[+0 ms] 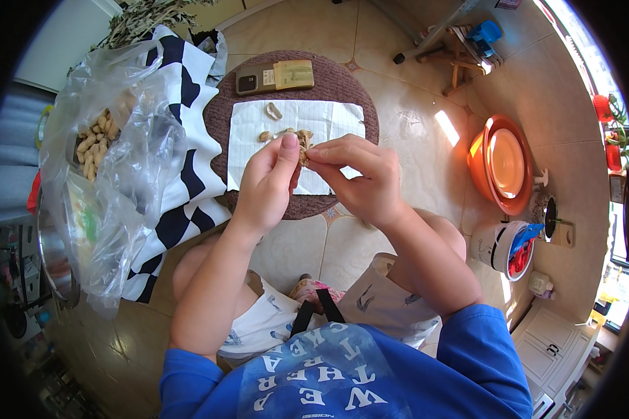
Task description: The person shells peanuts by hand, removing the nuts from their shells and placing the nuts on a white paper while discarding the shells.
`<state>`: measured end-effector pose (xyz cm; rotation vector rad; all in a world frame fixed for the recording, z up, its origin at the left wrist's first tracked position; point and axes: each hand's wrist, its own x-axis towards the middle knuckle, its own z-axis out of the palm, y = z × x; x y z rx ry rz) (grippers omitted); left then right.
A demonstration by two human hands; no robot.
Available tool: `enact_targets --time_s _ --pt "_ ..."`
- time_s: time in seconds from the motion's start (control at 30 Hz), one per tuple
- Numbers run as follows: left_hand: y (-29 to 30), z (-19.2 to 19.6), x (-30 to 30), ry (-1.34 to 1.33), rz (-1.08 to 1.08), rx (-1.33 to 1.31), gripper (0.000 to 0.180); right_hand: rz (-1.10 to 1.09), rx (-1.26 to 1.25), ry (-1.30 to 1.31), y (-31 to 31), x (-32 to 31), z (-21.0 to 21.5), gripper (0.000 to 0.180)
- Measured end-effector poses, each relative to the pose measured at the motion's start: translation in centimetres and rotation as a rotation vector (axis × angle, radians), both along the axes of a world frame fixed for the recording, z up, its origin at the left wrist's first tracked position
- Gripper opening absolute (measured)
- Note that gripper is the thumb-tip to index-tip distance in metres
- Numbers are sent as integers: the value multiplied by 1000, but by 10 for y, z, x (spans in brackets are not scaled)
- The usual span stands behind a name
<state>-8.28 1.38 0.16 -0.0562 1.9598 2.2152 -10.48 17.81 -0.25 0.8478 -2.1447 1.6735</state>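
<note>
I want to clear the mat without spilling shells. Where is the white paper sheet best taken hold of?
Probably by its two far corners, reached from the phone side. The white paper sheet lies flat on the round brown mat, its far edge bare; shell pieces sit mid-sheet, and both hands cover the near edge.

A round brown mat (pixel 342 84) lies on the tiled floor (pixel 405 133). At its far edge rest a dark phone (pixel 255 79) and, just beside it on the right, a yellowish card (pixel 293 74). To the left, a cloth with dark and white checks (pixel 189 133) spreads across the floor, next to a clear plastic bag (pixel 112 174). To the right stand stacked orange basins (pixel 500 164); nearer, a white bucket (pixel 496 246) holds blue and red items. Far right, a wooden stool (pixel 461 59) carries a blue object (pixel 485 31). A white cabinet (pixel 555 346) occupies the near right corner.
</note>
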Motion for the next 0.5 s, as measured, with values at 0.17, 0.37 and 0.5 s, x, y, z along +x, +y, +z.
enact_targets --time_s 0.17,0.37,0.5 --pt "0 0 1 140 -3 -75 41 30 -30 -31 -1 0 2 20" --pt "0 -5 4 284 4 -205 36 49 -49 -35 0 0 2 19" --pt "3 -1 3 394 34 -144 33 156 -194 -300 2 5 5 14"
